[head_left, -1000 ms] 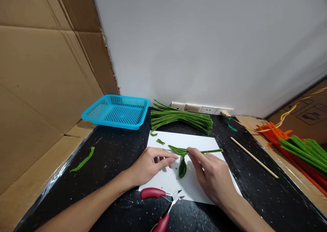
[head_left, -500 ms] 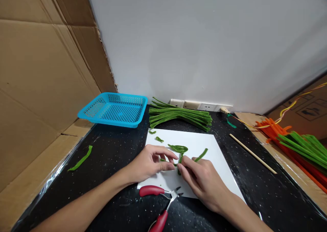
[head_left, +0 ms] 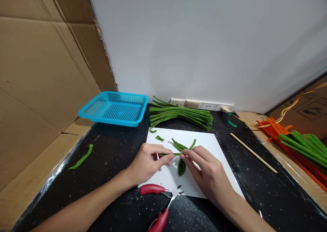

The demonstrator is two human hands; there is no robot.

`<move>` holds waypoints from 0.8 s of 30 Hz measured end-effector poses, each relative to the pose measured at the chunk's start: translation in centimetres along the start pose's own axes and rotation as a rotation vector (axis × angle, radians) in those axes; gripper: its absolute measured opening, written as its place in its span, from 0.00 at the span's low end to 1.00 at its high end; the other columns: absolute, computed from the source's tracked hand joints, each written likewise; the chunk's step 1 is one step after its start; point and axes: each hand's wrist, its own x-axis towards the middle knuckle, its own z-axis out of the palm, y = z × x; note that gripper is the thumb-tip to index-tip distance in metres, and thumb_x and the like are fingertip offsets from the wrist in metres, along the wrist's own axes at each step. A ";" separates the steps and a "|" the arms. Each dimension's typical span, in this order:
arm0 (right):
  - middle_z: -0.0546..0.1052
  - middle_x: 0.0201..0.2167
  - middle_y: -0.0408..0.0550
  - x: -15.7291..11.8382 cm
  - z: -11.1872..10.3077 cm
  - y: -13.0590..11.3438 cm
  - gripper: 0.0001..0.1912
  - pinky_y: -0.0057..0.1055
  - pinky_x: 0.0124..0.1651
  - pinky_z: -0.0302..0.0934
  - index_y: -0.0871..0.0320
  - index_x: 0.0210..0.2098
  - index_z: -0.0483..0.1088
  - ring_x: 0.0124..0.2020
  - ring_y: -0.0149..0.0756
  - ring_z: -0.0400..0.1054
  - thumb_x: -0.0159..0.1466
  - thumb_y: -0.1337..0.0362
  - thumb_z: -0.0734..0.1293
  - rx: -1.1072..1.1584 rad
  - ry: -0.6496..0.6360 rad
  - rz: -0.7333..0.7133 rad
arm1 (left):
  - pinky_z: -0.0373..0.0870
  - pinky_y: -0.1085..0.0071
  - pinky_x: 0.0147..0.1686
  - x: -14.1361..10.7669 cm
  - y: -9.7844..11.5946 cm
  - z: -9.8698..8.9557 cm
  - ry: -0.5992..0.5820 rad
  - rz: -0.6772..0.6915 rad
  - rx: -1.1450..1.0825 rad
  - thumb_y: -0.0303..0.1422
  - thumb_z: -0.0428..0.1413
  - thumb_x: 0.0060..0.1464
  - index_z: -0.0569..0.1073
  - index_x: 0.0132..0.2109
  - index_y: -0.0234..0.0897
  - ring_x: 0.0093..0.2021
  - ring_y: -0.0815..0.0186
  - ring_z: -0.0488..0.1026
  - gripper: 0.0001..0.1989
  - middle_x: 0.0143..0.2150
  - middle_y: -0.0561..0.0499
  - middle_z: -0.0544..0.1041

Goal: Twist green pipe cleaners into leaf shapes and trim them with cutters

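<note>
Over a white sheet of paper (head_left: pixel 212 170), my left hand (head_left: pixel 150 162) pinches one end of a short green pipe cleaner (head_left: pixel 176 154) between thumb and fingertips. My right hand (head_left: pixel 206 167) is closed on the same pipe cleaner where it meets a bent green pipe-cleaner piece. That piece has a loop (head_left: pixel 181 167) hanging below the fingers, and strands (head_left: pixel 178 145) stick out above them. My right fingers hide the join. Two small green bits (head_left: pixel 159 138) lie on the paper behind my left hand. Red-handled nippers (head_left: pixel 175 193) rest with jaws apart at the paper's front edge.
A blue plastic basket (head_left: pixel 138 121) stands back left, beside a bundle of green pipe cleaners (head_left: pixel 181 114). A green strip (head_left: pixel 81 157) lies left, a wooden stick (head_left: pixel 252 152) right. Orange pipe cleaners (head_left: pixel 274 128) and brighter green ones (head_left: pixel 304 145) lie far right. Cardboard (head_left: pixel 46 72) walls the left.
The bent green piece has turned in my right fingers, so its loop now hangs toward me. My left hand has closed from loosely spread fingers to a pinch on the short pipe cleaner.
</note>
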 end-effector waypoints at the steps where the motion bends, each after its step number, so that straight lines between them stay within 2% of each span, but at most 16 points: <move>1: 0.75 0.32 0.49 0.1 -0.1 -0.1 0.06 0.33 0.36 0.64 0.59 0.42 0.74 0.33 0.39 0.70 0.75 0.70 0.65 0.020 -0.006 -0.006 | 0.64 0.73 0.28 0.0 0.0 0.0 0.000 0.006 -0.004 0.36 0.62 0.65 0.85 0.37 0.33 0.28 0.69 0.72 0.12 0.31 0.48 0.82; 6: 0.74 0.33 0.50 0.3 -0.5 -0.5 0.06 0.34 0.37 0.63 0.59 0.43 0.71 0.35 0.40 0.67 0.73 0.75 0.65 0.158 -0.036 -0.080 | 0.64 0.73 0.32 0.3 -0.5 -0.2 0.032 -0.002 -0.076 0.38 0.66 0.61 0.84 0.42 0.34 0.36 0.66 0.73 0.10 0.38 0.47 0.81; 7: 0.74 0.33 0.50 0.3 -0.5 -0.5 0.07 0.34 0.37 0.63 0.59 0.44 0.71 0.35 0.40 0.66 0.72 0.76 0.64 0.196 -0.040 -0.091 | 0.63 0.74 0.31 0.3 -0.6 -0.2 0.044 -0.024 -0.116 0.39 0.68 0.59 0.83 0.47 0.35 0.35 0.67 0.72 0.13 0.39 0.48 0.80; 10: 0.73 0.33 0.49 0.3 -0.5 -0.6 0.09 0.33 0.36 0.62 0.58 0.44 0.70 0.34 0.39 0.66 0.72 0.77 0.63 0.288 -0.060 -0.094 | 0.60 0.76 0.28 0.4 -0.8 -0.2 0.057 -0.095 -0.270 0.40 0.72 0.54 0.70 0.67 0.38 0.31 0.71 0.67 0.37 0.39 0.51 0.77; 12: 0.73 0.33 0.49 0.4 -0.5 -0.6 0.09 0.33 0.36 0.62 0.58 0.44 0.69 0.34 0.38 0.65 0.72 0.77 0.62 0.317 -0.076 -0.089 | 0.62 0.76 0.30 0.5 -0.9 -0.3 0.005 -0.132 -0.353 0.42 0.71 0.56 0.63 0.71 0.38 0.32 0.71 0.67 0.42 0.39 0.52 0.76; 16: 0.72 0.32 0.48 0.5 -0.6 -0.8 0.09 0.32 0.35 0.61 0.57 0.42 0.68 0.33 0.37 0.65 0.70 0.77 0.62 0.353 -0.080 -0.091 | 0.67 0.74 0.33 0.7 -0.7 -0.5 -0.185 -0.219 -0.441 0.47 0.67 0.59 0.71 0.66 0.35 0.34 0.70 0.70 0.34 0.41 0.49 0.76; 20: 0.72 0.29 0.45 0.4 -0.6 -1.1 0.08 0.31 0.33 0.61 0.56 0.37 0.68 0.30 0.35 0.66 0.69 0.75 0.63 0.417 -0.088 -0.074 | 0.70 0.75 0.38 0.6 -0.3 -0.5 -0.233 -0.203 -0.436 0.45 0.70 0.56 0.79 0.56 0.34 0.38 0.69 0.74 0.26 0.42 0.48 0.79; 22: 0.72 0.28 0.44 0.3 -0.5 -1.1 0.08 0.30 0.33 0.61 0.56 0.35 0.68 0.29 0.34 0.66 0.69 0.74 0.64 0.440 -0.089 -0.030 | 0.70 0.77 0.35 0.5 -0.3 -0.4 -0.220 -0.193 -0.453 0.43 0.71 0.56 0.81 0.51 0.34 0.35 0.71 0.74 0.22 0.40 0.48 0.80; 24: 0.73 0.28 0.43 0.3 -0.5 -1.1 0.08 0.29 0.32 0.61 0.56 0.34 0.68 0.28 0.33 0.66 0.70 0.73 0.64 0.447 -0.088 0.032 | 0.65 0.79 0.25 0.4 -0.5 -0.3 -0.195 -0.222 -0.476 0.43 0.71 0.55 0.82 0.49 0.33 0.26 0.74 0.69 0.21 0.35 0.49 0.80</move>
